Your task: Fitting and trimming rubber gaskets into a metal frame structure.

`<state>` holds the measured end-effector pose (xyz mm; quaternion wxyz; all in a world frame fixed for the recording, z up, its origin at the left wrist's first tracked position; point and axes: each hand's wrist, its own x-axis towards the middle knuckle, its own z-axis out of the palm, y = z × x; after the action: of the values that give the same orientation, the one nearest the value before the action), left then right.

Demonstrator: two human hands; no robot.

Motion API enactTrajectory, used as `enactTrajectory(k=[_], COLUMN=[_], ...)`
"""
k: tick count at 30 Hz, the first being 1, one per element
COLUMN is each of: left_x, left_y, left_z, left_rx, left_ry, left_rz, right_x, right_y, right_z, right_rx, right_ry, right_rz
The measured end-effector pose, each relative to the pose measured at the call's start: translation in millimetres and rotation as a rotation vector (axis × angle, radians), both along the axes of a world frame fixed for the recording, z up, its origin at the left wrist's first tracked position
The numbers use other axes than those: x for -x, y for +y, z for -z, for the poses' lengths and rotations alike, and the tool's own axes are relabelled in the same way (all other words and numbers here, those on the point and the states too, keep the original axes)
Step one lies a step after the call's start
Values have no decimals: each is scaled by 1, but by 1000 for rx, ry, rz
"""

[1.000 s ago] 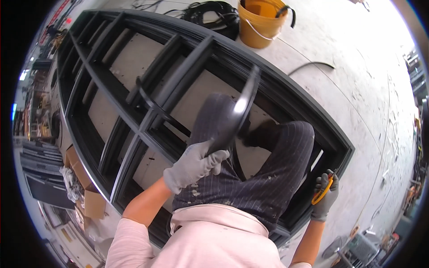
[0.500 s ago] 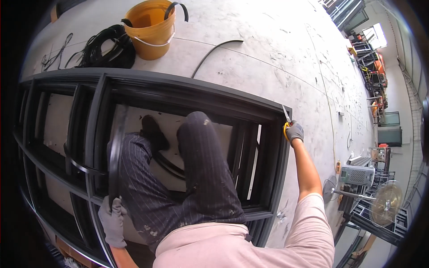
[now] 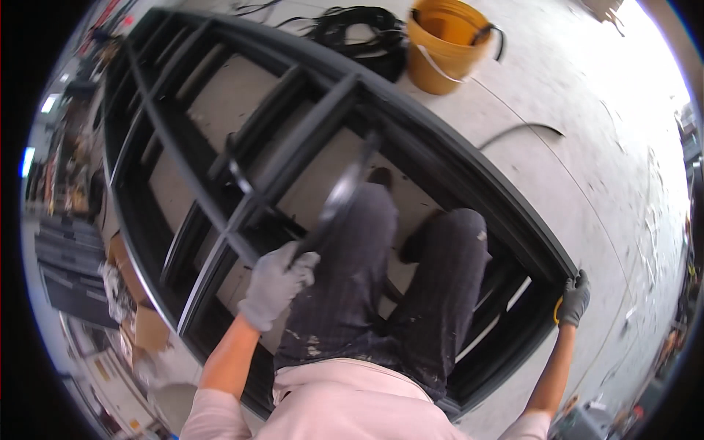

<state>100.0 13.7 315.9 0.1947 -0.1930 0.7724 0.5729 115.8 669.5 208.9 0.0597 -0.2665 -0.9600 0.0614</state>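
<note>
My left hand [image 3: 275, 287], in a grey glove, is closed round a long flexible black strip [image 3: 342, 194]. Blurred by motion, the strip rises from the fist across my left thigh toward the far side of the frame. In a darker-palmed grey glove, my right hand [image 3: 576, 301] is at the right corner of a large dark window-like frame [image 3: 469, 172]. It grips scissors [image 3: 557, 312], of which just a yellow handle loop shows; the blades are hidden. The frame lies flat, and my legs are inside one of its openings.
Beyond the frame stand a yellow bucket [image 3: 429, 70] with black strip ends in it and a coil of black strip [image 3: 330, 29]. A loose black strip piece [image 3: 524, 127] curves on the pale floor. Cardboard boxes [image 3: 150, 330] are at the left.
The view has swung left, bringing boxes and shelving into sight. My left hand has come up over the frame with the strip. The scissor blades no longer show by my right hand.
</note>
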Motion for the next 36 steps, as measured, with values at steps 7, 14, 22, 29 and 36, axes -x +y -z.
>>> enactTrajectory(k=[7, 14, 22, 29, 36], left_x=[2, -7, 14, 31, -16], left_y=[-1, -45, -120, -112, -233], left_z=[-13, 13, 168, 186, -45], left_rx=[254, 300, 8, -416, 134], left_ry=[429, 311, -130, 107, 47], left_rz=[357, 395, -727, -965, -884], right_x=[125, 191, 245, 230, 216], right_y=[-373, -519, -587, -619, -608], right_z=[-105, -60, -64, -37, -7], right_rx=[1503, 1992, 1877, 2009, 1819], right_ry=[108, -218, -133, -301, -347], right_rz=[-199, 56, -22, 26, 53])
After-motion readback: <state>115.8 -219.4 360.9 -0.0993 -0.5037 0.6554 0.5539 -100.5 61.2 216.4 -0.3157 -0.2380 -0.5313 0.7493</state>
